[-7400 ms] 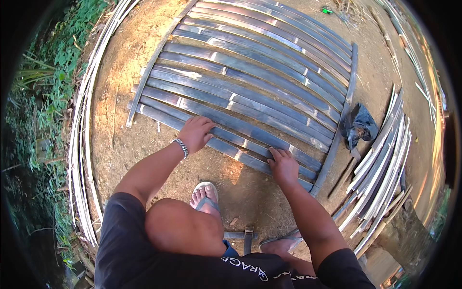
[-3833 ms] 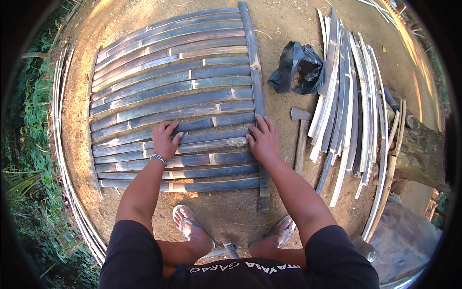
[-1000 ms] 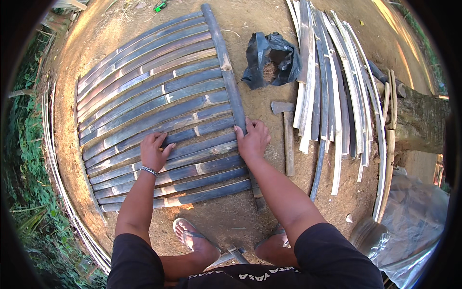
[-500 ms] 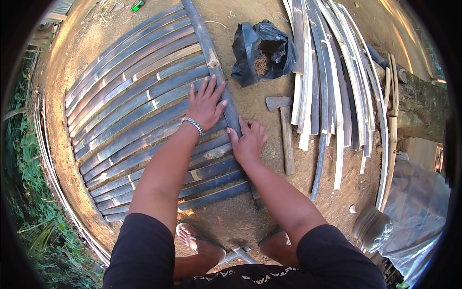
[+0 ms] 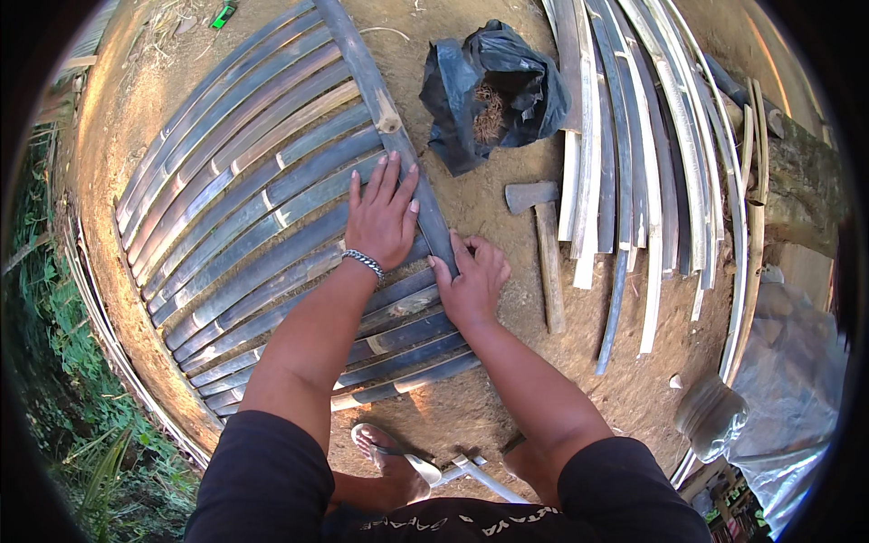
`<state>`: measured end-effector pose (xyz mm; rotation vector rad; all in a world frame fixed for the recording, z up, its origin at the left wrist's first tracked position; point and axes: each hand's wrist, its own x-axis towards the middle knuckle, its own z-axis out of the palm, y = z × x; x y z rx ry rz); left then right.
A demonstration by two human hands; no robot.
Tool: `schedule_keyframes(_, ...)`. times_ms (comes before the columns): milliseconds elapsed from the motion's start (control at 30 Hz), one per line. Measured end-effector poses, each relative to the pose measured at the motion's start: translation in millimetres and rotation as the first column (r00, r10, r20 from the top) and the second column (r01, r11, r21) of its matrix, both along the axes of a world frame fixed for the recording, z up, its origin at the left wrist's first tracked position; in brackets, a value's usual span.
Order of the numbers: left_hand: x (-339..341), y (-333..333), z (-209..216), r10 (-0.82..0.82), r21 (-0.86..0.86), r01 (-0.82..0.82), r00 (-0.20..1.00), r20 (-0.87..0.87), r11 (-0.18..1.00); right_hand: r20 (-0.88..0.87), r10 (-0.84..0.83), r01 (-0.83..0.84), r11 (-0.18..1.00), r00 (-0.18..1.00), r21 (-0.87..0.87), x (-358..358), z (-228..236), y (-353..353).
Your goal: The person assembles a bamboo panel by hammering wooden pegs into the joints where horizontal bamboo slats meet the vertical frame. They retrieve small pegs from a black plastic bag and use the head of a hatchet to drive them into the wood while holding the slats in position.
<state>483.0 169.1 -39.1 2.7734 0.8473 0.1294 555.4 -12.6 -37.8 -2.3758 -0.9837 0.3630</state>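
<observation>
1. Our left hand has moved up the slats to the pole and lies flat, fingers apart.
2. Our right hand holds the pole's edge.
3. The slats lie on the dirt.

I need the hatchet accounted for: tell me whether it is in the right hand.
No, the hatchet lies on the ground, apart from the right hand.
</observation>
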Motion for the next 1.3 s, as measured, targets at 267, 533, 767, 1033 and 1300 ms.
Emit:
schedule_keyframes(267,0,-1,-2,0.006,0.001,-0.006,1.0,-0.025,1.0,-0.001,0.008,-0.008,1.0,1.0,0.0,2,3,-1)
schedule_keyframes(533,2,0,3,0.012,-0.032,-0.013,1.0,-0.022,0.999,-0.123,-0.173,0.2,0.942,0.977,0.268,62,22,42)
schedule_keyframes(767,2,-2,-1,0.009,-0.036,-0.01,1.0,-0.025,0.999,-0.175,-0.288,0.316,0.936,0.942,0.158,149,18,104)
schedule_keyframes(1033,1,0,0,0.014,-0.055,-0.016,0.999,-0.044,0.998,-0.105,-0.258,0.256,0.966,0.96,-0.039,171,3,134)
schedule_keyframes(1300,0,0,-1,0.017,-0.042,-0.018,0.999,-0.038,0.999,-0.086,-0.281,0.254,0.938,0.956,-0.234,173,20,150)
